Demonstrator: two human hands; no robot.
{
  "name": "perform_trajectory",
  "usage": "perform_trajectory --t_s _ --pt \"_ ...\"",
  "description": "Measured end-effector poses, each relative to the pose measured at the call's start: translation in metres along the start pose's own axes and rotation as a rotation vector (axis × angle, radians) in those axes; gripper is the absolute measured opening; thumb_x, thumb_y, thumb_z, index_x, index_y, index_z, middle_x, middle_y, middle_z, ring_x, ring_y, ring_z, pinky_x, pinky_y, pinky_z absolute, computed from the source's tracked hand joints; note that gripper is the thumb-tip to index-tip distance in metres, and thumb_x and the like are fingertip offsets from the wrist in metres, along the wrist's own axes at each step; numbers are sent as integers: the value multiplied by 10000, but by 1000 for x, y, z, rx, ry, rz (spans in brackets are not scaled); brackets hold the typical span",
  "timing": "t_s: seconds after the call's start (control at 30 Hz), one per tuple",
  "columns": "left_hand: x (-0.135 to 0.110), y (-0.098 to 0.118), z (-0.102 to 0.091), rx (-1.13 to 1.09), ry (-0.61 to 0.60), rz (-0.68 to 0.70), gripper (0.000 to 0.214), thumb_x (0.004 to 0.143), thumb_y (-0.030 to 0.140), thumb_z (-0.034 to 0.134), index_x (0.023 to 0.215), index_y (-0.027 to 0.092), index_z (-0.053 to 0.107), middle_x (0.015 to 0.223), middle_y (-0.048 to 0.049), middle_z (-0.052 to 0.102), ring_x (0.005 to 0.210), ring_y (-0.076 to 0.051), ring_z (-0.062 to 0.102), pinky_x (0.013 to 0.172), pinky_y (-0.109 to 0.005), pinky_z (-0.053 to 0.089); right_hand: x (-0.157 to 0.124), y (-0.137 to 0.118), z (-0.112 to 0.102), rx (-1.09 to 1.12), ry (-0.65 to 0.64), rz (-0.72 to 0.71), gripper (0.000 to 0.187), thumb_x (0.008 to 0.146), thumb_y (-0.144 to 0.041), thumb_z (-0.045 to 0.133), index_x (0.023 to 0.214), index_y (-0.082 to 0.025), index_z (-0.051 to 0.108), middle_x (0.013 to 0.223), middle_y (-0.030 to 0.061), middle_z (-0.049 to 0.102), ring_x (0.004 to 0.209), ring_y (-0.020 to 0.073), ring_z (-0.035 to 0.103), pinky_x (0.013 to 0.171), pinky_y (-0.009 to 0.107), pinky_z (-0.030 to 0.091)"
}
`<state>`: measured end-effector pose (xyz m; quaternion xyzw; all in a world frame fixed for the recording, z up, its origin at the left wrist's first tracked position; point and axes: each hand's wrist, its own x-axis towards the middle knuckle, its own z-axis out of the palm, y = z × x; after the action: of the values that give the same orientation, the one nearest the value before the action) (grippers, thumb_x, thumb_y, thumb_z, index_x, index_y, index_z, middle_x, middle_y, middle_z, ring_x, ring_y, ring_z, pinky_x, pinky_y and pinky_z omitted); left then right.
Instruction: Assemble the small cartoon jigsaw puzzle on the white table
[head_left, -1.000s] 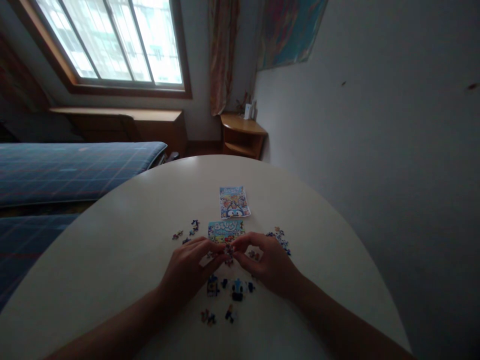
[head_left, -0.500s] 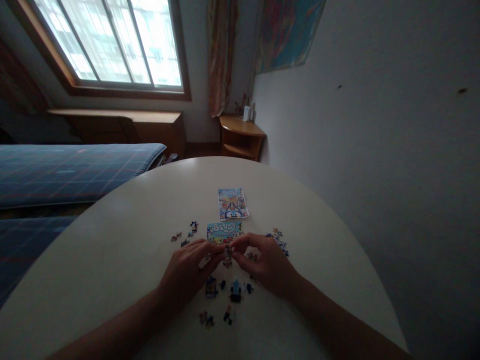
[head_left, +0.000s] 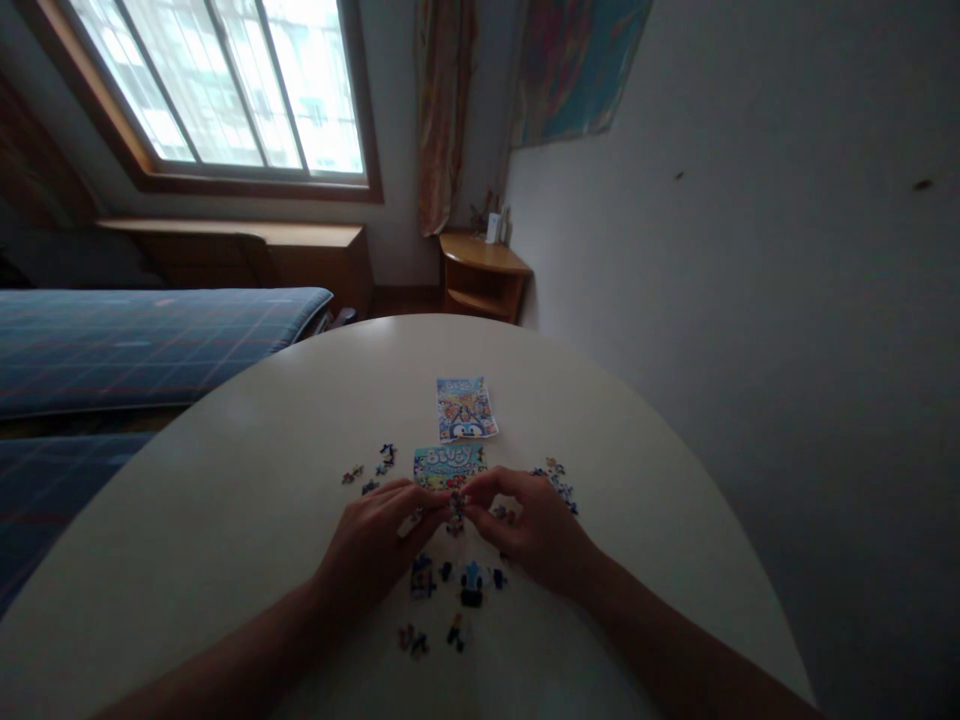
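Observation:
My left hand point(head_left: 379, 528) and my right hand point(head_left: 534, 522) meet over the middle of the table, fingertips closed from either side on small puzzle pieces point(head_left: 455, 515). Fingers partly cover these pieces, so how they fit together cannot be made out. Just beyond lies a Bluey puzzle picture point(head_left: 450, 460), its lower part hidden by my hands. Nearer to me is a joined blue-and-black puzzle section point(head_left: 472, 584), with a dark puzzle section point(head_left: 422, 577) on its left. Loose puzzle pieces point(head_left: 413, 640) lie closer to me.
A creased Bluey sheet point(head_left: 465, 408) lies farther back on the round white table point(head_left: 300, 400). More puzzle pieces are scattered at the left point(head_left: 386, 455) and the right point(head_left: 559, 482). A plaid mattress point(head_left: 150, 340) borders the table's left; a wall point(head_left: 750, 300) rises at the right.
Both hands stay in the same place with their fingertips on the puzzle pieces. The other pieces and sheets have not visibly moved.

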<state>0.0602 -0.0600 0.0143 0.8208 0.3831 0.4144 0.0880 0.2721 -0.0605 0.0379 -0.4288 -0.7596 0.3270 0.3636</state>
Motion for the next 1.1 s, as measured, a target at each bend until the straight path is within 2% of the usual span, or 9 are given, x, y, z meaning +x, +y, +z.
perform_trajectory --t_s 0.13,0.53,0.7,1.1 --pt "-1 -1 1 -7 16 -5 176 970 329 590 886 213 693 775 -5 727 670 -145 702 627 -245 549 -1 0 -1 -3 -22 -5 182 797 -193 701 978 -207 688 889 19 736 819 155 674 795 305 511" --pt "0 0 0 -54 7 32 135 970 268 588 953 215 710 783 -11 737 694 -142 700 647 -236 553 -1 1 -1 -4 -4 -56 264 792 -199 744 1052 -232 711 878 15 747 801 162 681 815 330 510" --pt "0 -1 0 -80 4 32 152 956 240 599 1045 237 722 838 -19 751 740 -149 703 685 -250 565 -1 0 0 -15 19 -42 217 773 -241 783 980 -238 718 862 8 742 797 166 682 791 328 515" --pt "2 2 -1 -98 10 69 108 951 219 608 961 218 716 815 -14 749 721 -136 702 665 -229 555 -3 -4 0 -119 67 -33 233 705 -296 847 824 -222 660 809 -7 727 761 172 668 821 336 490"
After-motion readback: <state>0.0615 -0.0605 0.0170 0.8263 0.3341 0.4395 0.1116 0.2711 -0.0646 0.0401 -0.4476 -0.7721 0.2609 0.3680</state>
